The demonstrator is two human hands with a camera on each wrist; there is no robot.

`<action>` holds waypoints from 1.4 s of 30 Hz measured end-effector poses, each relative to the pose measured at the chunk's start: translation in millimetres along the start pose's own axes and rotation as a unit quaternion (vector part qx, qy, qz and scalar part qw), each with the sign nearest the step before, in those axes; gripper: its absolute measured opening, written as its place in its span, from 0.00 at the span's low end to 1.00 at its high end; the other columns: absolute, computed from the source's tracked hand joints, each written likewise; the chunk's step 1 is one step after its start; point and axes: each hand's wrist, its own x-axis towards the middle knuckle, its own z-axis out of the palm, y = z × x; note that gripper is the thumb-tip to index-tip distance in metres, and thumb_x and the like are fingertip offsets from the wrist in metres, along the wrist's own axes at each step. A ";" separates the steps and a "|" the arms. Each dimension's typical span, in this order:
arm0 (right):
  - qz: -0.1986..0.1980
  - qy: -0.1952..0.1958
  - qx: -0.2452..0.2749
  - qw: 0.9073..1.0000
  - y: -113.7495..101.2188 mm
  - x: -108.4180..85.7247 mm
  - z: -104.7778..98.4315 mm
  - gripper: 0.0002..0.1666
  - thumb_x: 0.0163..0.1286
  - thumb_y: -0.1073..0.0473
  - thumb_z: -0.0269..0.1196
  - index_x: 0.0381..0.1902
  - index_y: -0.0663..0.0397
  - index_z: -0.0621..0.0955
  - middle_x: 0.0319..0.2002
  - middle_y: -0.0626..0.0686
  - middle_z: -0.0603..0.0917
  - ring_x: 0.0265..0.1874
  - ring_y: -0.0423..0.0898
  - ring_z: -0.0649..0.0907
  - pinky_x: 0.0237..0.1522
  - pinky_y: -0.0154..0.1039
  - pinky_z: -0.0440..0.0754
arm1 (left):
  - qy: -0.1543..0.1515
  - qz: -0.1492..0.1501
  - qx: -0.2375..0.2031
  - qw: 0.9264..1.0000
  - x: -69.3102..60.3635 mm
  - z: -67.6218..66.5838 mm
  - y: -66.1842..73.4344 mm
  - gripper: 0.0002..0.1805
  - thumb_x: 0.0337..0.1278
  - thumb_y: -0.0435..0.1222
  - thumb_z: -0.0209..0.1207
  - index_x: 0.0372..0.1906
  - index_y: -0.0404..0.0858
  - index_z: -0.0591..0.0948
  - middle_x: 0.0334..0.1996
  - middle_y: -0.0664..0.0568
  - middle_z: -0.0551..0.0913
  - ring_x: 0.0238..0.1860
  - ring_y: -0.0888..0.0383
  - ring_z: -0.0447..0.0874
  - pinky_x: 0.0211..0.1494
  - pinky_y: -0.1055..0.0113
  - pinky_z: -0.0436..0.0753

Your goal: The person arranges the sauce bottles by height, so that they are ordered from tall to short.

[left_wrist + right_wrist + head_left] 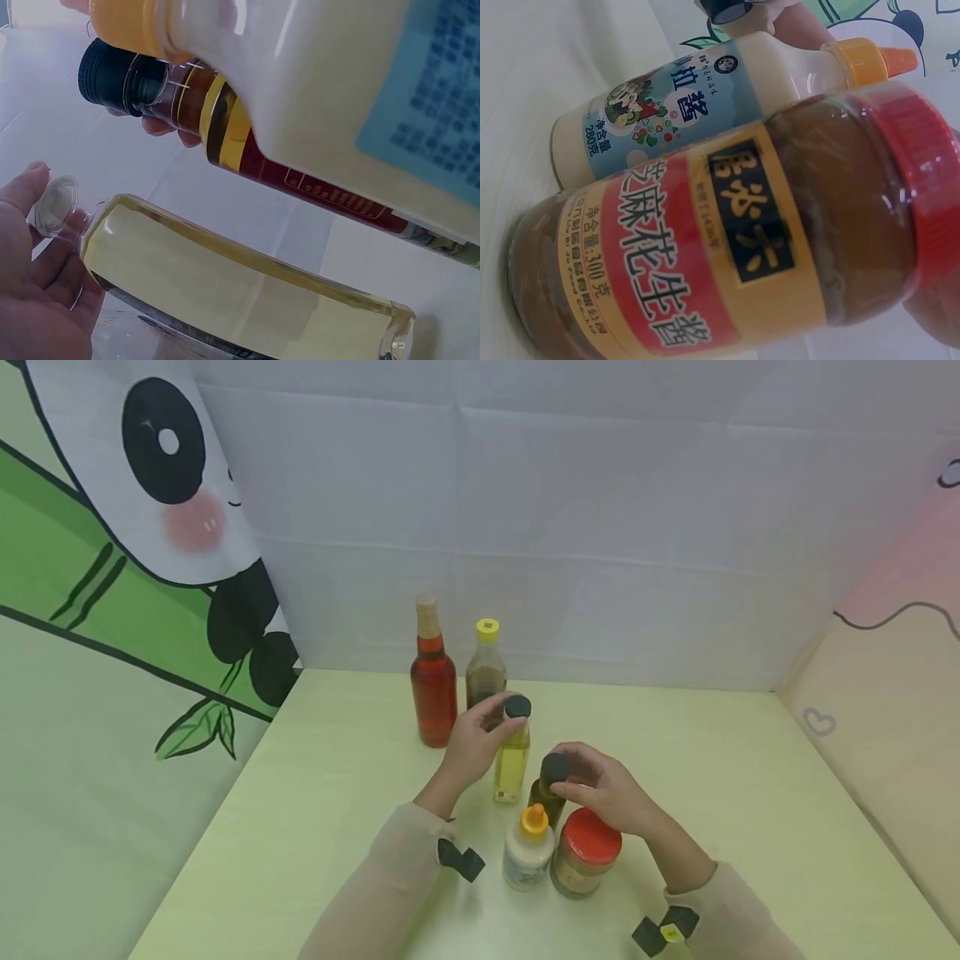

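Two bottles were held by their tops: the oil bottle (512,768) hung or stood below the left hand (474,739), thumb and fingers narrowed round its neck and dark cap, and the dark bottle (550,802) was below the right hand (603,785), its black cap held between thumb and fingers. Whether either base bore on the surface (712,777) could not be told. Handling them well probably called for a firm grip under each cap, bottles kept upright, and weight taken at the neck, since a cap alone might twist loose. Just nearer the wearer than the right hand stood the squeeze bottle (527,860) and, to its right, the red-lidded jar (585,853); care seemed due there, as a swinging base or low wrist could knock them. Directly behind the left hand was the yellow-capped bottle (486,672), partly hidden, with the red bottle (433,689) beyond that hand, farther left.
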 end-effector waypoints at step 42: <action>0.013 0.017 -0.015 1.000 -10.3 -5.9 10.8 0.24 0.66 0.65 0.65 0.58 0.63 0.72 0.50 0.60 0.79 0.50 0.56 0.81 0.54 0.42 0.78 | -0.010 -0.021 0.017 1.000 57.7 11.3 -5.1 0.29 0.67 0.42 0.59 0.68 0.34 0.70 0.64 0.41 0.73 0.64 0.46 0.70 0.64 0.54 0.70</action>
